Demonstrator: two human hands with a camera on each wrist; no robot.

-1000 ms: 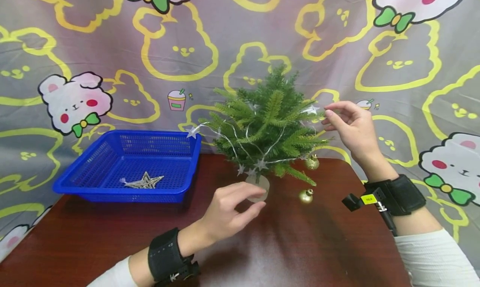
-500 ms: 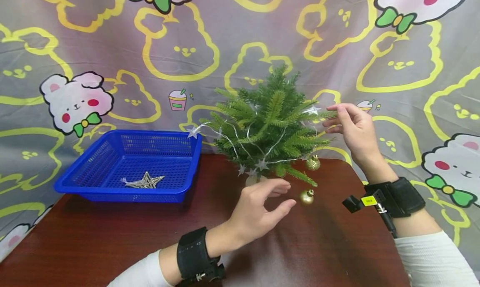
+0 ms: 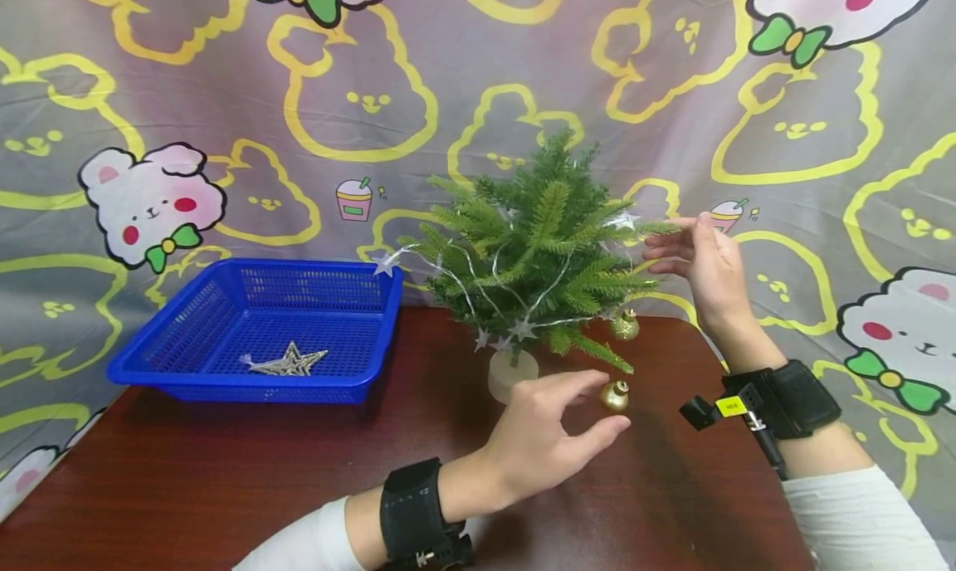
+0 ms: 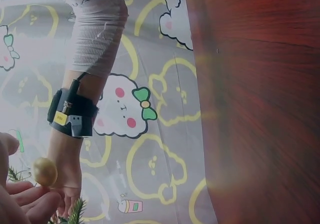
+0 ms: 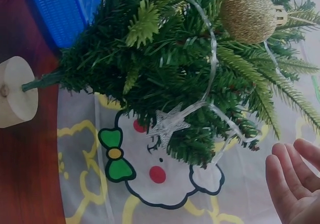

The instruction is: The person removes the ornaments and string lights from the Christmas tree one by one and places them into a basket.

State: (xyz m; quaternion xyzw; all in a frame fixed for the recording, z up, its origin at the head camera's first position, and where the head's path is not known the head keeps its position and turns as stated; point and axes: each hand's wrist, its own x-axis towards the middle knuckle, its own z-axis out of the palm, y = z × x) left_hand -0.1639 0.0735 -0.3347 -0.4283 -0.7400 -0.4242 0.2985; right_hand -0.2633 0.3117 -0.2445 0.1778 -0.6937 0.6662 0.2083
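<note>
A small green Christmas tree stands on a pale round base, wound with a clear string of star lights. Just below a low right branch is a smooth gold bauble; whether it hangs there I cannot tell. My left hand reaches to that bauble, thumb and fingers apart on either side, with no clear grip. A glittery gold bauble sits higher among the right branches. At the tree's right side my right hand has its fingers extended by a branch tip, holding nothing.
A blue plastic basket stands on the left of the dark red table, with a silvery star ornament inside. Behind the table hangs a grey patterned cloth. One light-string star overhangs the basket's right rim.
My left hand has moved right, from in front of the tree's base to the smooth gold bauble. The right hand's thumb has lifted and its fingers have spread from the branch tip.
</note>
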